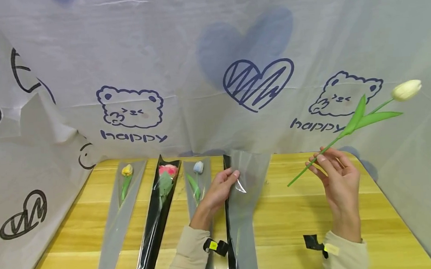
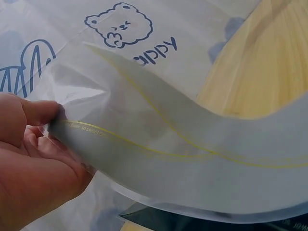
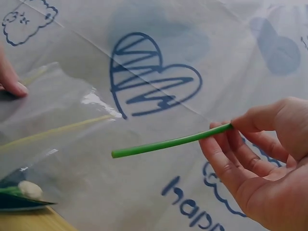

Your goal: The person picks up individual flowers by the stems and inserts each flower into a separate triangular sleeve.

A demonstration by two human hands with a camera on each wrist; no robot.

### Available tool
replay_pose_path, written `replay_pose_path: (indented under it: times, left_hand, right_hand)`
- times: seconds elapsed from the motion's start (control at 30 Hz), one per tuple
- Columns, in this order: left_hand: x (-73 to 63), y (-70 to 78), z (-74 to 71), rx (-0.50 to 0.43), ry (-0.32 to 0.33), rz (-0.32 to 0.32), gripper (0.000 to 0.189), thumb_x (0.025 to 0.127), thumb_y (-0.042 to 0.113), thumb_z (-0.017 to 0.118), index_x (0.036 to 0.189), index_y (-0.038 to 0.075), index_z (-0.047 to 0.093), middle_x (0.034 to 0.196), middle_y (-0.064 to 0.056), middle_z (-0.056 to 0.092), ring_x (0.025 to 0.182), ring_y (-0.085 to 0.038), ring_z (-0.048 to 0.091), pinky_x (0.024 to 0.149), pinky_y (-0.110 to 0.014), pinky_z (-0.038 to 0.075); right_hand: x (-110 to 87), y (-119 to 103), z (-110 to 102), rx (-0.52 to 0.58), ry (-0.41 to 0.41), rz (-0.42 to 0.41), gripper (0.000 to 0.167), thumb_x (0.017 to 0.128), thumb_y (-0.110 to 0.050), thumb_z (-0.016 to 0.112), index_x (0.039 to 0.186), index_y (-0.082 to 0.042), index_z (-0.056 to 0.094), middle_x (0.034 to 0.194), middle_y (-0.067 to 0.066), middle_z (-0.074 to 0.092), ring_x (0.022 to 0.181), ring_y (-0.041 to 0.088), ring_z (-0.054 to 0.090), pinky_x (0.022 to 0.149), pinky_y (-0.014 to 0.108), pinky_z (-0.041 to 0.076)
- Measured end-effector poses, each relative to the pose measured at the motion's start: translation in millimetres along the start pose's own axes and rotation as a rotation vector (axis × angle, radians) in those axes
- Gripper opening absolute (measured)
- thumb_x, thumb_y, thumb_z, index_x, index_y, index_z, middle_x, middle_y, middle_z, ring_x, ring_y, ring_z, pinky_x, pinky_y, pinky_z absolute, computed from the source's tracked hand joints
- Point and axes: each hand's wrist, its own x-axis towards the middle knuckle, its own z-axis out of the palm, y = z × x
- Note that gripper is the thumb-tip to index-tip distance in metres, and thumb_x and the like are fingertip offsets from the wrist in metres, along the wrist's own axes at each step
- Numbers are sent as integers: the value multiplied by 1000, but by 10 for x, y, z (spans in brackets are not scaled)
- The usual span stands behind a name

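Note:
My left hand pinches the upper edge of a clear grey flower sleeve between thumb and fingers. In the left wrist view, the sleeve shows gold lines and spreads out from the fingertips. My right hand holds a white artificial tulip by its green stem, raised at the right with the bloom up and outward. The stem's cut end points left toward the sleeve's mouth, apart from it. A black sleeve lies beneath the grey one, with a cream bloom visible in the right wrist view.
On the wooden table, to the left, lie a grey sleeve with a yellow tulip, a black sleeve with a pink flower and a grey sleeve with a pale blue tulip. A printed white cloth hangs behind.

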Motion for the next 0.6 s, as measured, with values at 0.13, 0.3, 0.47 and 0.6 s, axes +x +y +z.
replay_pose_path:
  times: [0.13,0.3,0.47,0.6]
  left_hand:
    - [-14,13,6,36,-20,-6,28,111,16,46,116,-9,60,86,1,66,76,-9,62,70,-24,50]
    - [-21,36,20,50,-30,-15,29,111,17,46,120,-8,60,87,0,68,75,-10,64,69,-26,52]
    - [-28,54,14,78,-28,-4,30,109,15,51,127,-7,62,91,-6,76,77,-12,70,71,-28,55]
    - [-26,53,8,100,-33,22,30,108,12,54,126,-10,62,95,-12,77,79,-12,71,73,-27,55]
  right_hand:
    - [-7,27,105,74,-6,7,28,91,13,69,116,18,58,97,20,71,84,28,72,78,40,59]
    - [-9,32,173,139,3,-19,28,90,14,70,115,18,58,96,21,70,86,30,71,78,41,59]
    - [0,31,210,208,16,-56,28,89,16,70,114,20,57,94,22,69,85,32,71,75,39,60]
    - [4,40,224,234,11,-77,27,89,17,68,112,20,56,92,23,69,83,32,71,74,39,60]
